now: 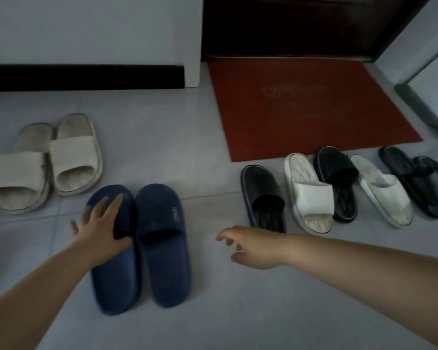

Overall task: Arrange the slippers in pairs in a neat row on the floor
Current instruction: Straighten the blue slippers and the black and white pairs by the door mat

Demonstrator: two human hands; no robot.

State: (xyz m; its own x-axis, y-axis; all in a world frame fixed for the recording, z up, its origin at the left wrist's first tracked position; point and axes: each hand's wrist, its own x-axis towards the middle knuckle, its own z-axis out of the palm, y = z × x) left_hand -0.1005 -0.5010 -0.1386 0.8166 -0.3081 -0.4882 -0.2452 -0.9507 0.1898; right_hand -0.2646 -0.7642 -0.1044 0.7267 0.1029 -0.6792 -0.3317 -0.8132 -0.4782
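Two navy slippers lie side by side on the grey tiled floor, toes pointing away. My left hand rests flat on the left navy slipper, fingers spread over its toe cap. The right navy slipper touches it. My right hand hovers over bare floor to the right, fingers loosely curled, holding nothing. A beige pair sits at the far left. At the right stands a mixed row: a black slipper, a white one, another black, another white, and dark sandals.
A red doormat lies before a dark door at the back right. A white wall with a black skirting board runs along the back left. A frame edge stands at the far right.
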